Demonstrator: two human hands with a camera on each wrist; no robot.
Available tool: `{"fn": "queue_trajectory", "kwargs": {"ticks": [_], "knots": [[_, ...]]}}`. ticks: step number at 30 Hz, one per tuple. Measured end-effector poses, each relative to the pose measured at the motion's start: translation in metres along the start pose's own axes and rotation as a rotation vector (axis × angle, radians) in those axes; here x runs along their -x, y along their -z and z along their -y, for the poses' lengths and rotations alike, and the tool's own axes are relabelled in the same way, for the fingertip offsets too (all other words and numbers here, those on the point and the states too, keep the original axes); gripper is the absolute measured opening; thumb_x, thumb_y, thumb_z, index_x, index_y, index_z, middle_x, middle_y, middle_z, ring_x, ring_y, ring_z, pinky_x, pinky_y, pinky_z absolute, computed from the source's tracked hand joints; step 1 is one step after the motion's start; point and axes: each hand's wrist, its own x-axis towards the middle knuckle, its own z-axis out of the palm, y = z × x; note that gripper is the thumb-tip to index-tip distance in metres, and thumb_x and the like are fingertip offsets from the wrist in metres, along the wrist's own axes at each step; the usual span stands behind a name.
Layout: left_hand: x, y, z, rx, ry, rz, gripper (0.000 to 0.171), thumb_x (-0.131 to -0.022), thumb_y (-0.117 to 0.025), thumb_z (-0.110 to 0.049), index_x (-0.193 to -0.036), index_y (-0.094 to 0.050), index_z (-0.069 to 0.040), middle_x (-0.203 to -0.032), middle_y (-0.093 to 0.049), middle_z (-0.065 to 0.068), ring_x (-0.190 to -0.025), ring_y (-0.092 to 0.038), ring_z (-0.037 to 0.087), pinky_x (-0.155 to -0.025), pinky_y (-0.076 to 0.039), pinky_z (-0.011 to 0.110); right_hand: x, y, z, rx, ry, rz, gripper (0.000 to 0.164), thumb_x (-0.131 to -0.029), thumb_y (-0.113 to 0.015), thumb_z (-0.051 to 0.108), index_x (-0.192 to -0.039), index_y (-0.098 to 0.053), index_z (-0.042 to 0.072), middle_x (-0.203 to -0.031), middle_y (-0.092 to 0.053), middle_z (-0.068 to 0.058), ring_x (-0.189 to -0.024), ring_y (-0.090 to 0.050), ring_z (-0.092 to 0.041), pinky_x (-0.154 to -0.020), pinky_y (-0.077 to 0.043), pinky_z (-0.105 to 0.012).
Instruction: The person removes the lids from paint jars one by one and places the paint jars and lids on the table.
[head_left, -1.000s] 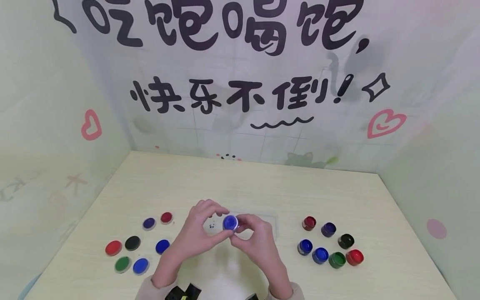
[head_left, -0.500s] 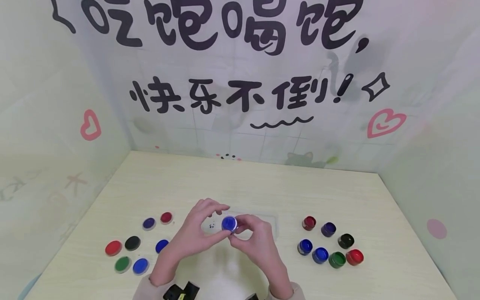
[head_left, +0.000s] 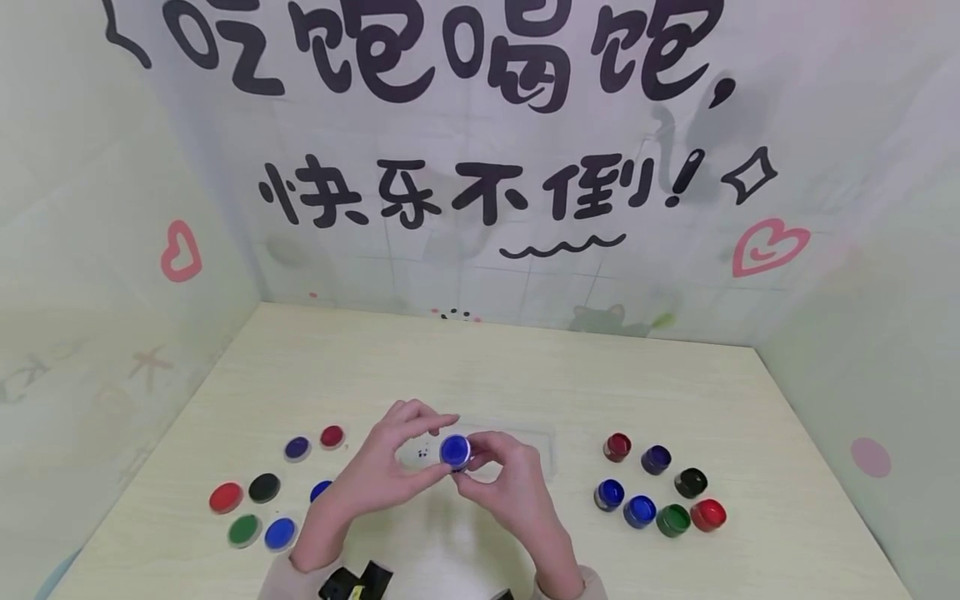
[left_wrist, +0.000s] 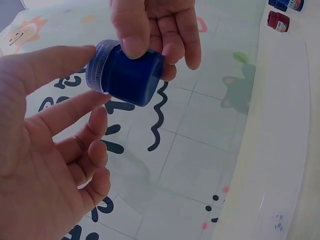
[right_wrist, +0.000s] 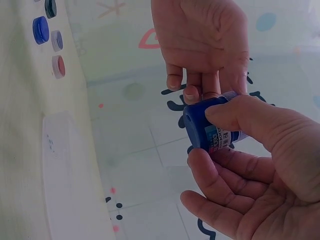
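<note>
My right hand (head_left: 510, 471) grips a small blue paint jar (right_wrist: 200, 125) by its body, thumb on one side and fingers on the other. A ridged, clear-rimmed lid (left_wrist: 99, 67) with a blue top sits on the jar, facing up toward the head view. Beside it is my left hand (head_left: 393, 467), its thumb tip at the lid's near edge. In the head view the left index finger is stretched out past the far side, with a small gap to the lid. The other left fingers bend loosely.
Several open paint jars stand at the right, among them a red jar (head_left: 708, 515), a green jar (head_left: 673, 521) and a black jar (head_left: 691, 482). Several loose lids lie at the left, including a green lid (head_left: 244, 530). A clear flat sheet (head_left: 536, 454) lies behind the hands.
Both hands and the paint jar have shifted slightly left and toward me. The gap between the left index fingertip and the lid has widened. The right hand keeps its hold.
</note>
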Motion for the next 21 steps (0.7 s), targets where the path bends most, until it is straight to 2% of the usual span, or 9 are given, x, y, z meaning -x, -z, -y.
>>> {"fn": "queue_trajectory", "kwargs": {"ticks": [3,7,10,14,17,21], "knots": [[0.0001,0.0016,0.0,0.019,-0.008,0.015,0.034,-0.075,-0.078,-0.008,-0.107,-0.069,-0.008,-0.093,-0.057,-0.003,-0.089,-0.045,0.013,-0.076,-0.039,0.029,-0.0002,0.0001,0.0005,0.007,0.003,-0.002,0.029,-0.066,-0.076,-0.006,-0.093,-0.069,0.003,-0.083,-0.068,-0.003,-0.067,-0.063,-0.012,-0.068,-0.052,-0.027],[0.0,-0.0005,0.0002,0.004,0.027,-0.009,0.029,-0.071,-0.082,-0.015,-0.096,-0.067,-0.018,-0.089,-0.057,-0.009,-0.088,-0.046,0.011,-0.075,-0.04,0.031,0.0003,-0.0003,0.001,0.005,-0.023,0.018,0.029,-0.067,-0.075,-0.005,-0.094,-0.069,0.003,-0.085,-0.069,-0.004,-0.068,-0.063,-0.012,-0.069,-0.052,-0.026],[0.001,-0.0009,0.0007,-0.013,0.032,-0.012,0.034,-0.071,-0.082,-0.016,-0.101,-0.065,-0.017,-0.091,-0.056,-0.01,-0.088,-0.046,0.01,-0.074,-0.041,0.03,0.0006,-0.001,0.001,0.005,-0.023,0.025,0.029,-0.067,-0.075,-0.005,-0.095,-0.068,0.002,-0.086,-0.069,-0.004,-0.068,-0.064,-0.013,-0.069,-0.052,-0.026],[0.0031,0.0011,0.0026,0.004,-0.004,0.014,0.041,-0.072,-0.078,-0.008,-0.111,-0.067,-0.01,-0.096,-0.056,-0.007,-0.09,-0.045,0.011,-0.075,-0.04,0.029,0.0008,-0.0015,0.0011,0.015,-0.005,0.013,0.029,-0.067,-0.076,-0.005,-0.094,-0.069,0.003,-0.085,-0.069,-0.004,-0.067,-0.064,-0.012,-0.069,-0.052,-0.027],[0.0034,0.0008,0.004,0.014,0.004,0.015,0.033,-0.072,-0.08,-0.009,-0.104,-0.069,-0.013,-0.092,-0.056,-0.007,-0.089,-0.044,0.011,-0.074,-0.039,0.029,0.0007,-0.0014,0.0012,0.013,-0.007,0.015,0.029,-0.067,-0.076,-0.004,-0.093,-0.069,0.004,-0.084,-0.069,-0.003,-0.067,-0.064,-0.012,-0.069,-0.052,-0.027],[0.0029,-0.0029,0.0048,-0.023,0.057,-0.005,0.032,-0.07,-0.083,-0.02,-0.094,-0.063,-0.02,-0.086,-0.054,-0.011,-0.085,-0.044,0.009,-0.073,-0.039,0.027,0.0008,-0.0014,0.0011,0.007,-0.034,0.035,0.028,-0.068,-0.075,-0.004,-0.094,-0.068,0.002,-0.085,-0.069,-0.005,-0.068,-0.064,-0.012,-0.07,-0.052,-0.026]]}}
